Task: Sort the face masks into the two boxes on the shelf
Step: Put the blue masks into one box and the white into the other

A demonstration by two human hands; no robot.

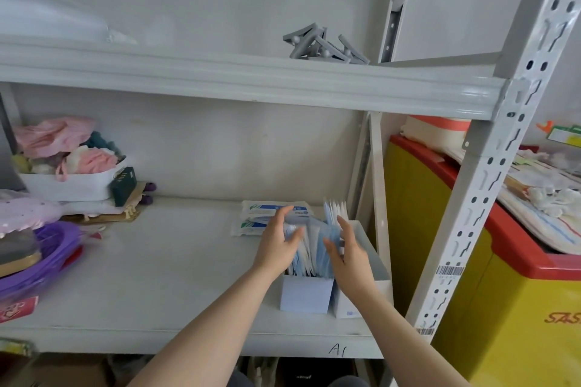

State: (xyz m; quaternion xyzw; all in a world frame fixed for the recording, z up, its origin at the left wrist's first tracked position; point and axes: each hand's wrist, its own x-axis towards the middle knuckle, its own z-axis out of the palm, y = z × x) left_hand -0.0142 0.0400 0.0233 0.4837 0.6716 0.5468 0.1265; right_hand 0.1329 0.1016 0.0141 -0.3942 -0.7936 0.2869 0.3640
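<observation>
Nearest the viewer, at the front of the shelf (176, 264), stand the two boxes side by side: the blue box (306, 295) and, touching it on its right, the white box (361, 276). All else is placed from the blue box.

Standing upright in the blue box is a packed row of face masks (314, 245) in thin blue-and-white sleeves, their top edges fanning above the rim. The left hand (278, 243) presses against the left side of that row, fingers spread and curled over the tops; its grip is loose, resting on the packs rather than clenched, and I cannot tell whether it pinches any single one. The right hand (349, 250) hovers just right of the row, over the white box, grip released and fingers apart.

These packs look light, flat and floppy, with slick wrappers, so a stack would likely slide apart or sag if held by one corner. A pinch across the top edges with thumb on one face and fingers on the other, or a squeeze from both sides of the bundle, seems the safer hold. They are not fragile; spilling is the likely fault.

Just behind the blue box, flat on the shelf, lie more packets (273, 209) with blue and green stripes, not yet sorted.
</observation>
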